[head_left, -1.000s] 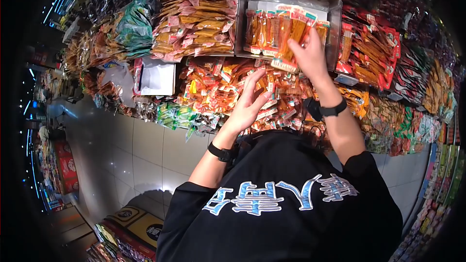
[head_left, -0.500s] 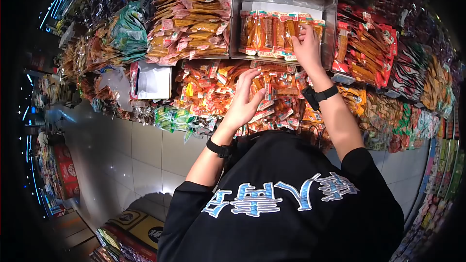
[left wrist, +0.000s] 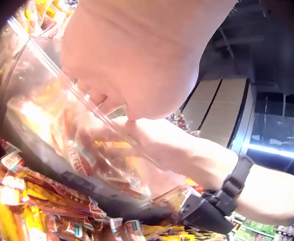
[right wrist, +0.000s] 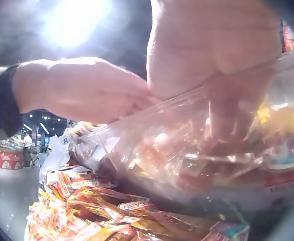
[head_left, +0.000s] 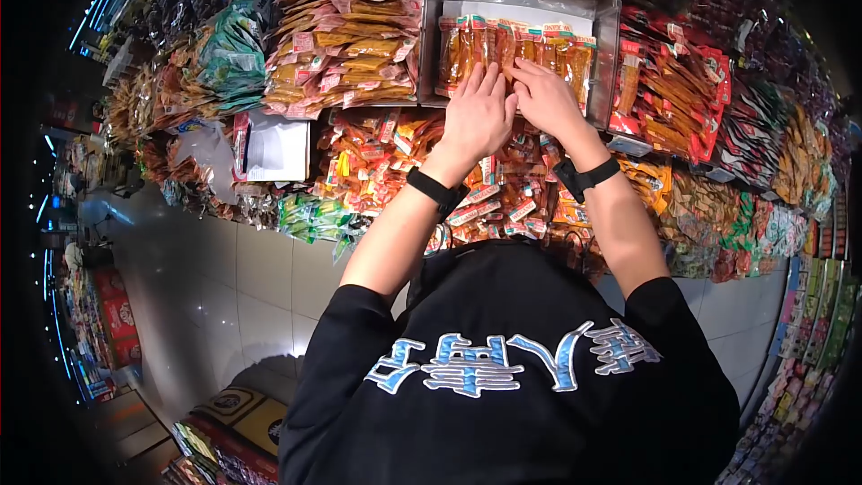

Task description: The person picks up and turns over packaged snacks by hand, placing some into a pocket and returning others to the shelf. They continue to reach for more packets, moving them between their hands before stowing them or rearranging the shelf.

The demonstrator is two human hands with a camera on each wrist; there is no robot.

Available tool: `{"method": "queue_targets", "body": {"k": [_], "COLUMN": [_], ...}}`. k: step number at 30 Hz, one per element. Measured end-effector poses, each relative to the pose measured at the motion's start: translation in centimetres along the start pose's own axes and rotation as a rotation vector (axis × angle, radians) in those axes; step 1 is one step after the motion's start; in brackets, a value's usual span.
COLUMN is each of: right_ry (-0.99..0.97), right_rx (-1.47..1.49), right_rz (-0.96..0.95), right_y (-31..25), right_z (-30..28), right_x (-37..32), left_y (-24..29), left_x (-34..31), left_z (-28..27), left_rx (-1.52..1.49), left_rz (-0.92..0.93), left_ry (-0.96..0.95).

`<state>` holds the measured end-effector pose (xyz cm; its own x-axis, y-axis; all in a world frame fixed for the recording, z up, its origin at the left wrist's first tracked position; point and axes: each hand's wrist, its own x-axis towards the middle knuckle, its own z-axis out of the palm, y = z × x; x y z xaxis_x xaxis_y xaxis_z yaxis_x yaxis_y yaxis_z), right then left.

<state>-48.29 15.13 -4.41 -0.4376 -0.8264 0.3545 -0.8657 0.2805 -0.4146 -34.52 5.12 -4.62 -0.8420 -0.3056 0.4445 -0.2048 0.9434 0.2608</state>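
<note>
Orange-brown snack packets (head_left: pixel 571 63) stand in a row in a clear-walled bin (head_left: pixel 607 58). The left hand (head_left: pixel 480 115) lies over the bin's front edge in the head view, its fingers extended on the packets at the left half. Close beside it, the right hand (head_left: pixel 548 103) reaches over the same edge, fingertips on the packets near the middle. Through the clear front wall the right hand's fingers (right wrist: pixel 227 118) show blurred against the packets in the right wrist view. Part of the left hand's fingers is hidden in the left wrist view.
Loose small packets (head_left: pixel 377 157) fill the lower tier in front. A stack of yellow-brown packets (head_left: pixel 350 40) lies left of the bin, red packets (head_left: pixel 673 81) right of it. A white box (head_left: pixel 280 148) sits lower left; tiled floor (head_left: pixel 265 269) shows below.
The right hand let go of the packets it held, which now stand in the bin, and moved left. The left hand moved up and forward from above the lower tier onto the bin's packets.
</note>
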Motion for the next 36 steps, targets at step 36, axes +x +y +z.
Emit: {"method": "queue_targets", "body": {"k": [36], "right_ry": [-0.066], "right_rx": [-0.479], "right_rz": [-0.164], "right_y": [1.8], "right_z": [8.9], "right_x": [-7.5], "left_y": [0.4], "left_x": [-17.5], "left_z": [-6.1], "left_rx": [-1.048], "left_rz": [-0.678], "left_ry": [-0.362]}}
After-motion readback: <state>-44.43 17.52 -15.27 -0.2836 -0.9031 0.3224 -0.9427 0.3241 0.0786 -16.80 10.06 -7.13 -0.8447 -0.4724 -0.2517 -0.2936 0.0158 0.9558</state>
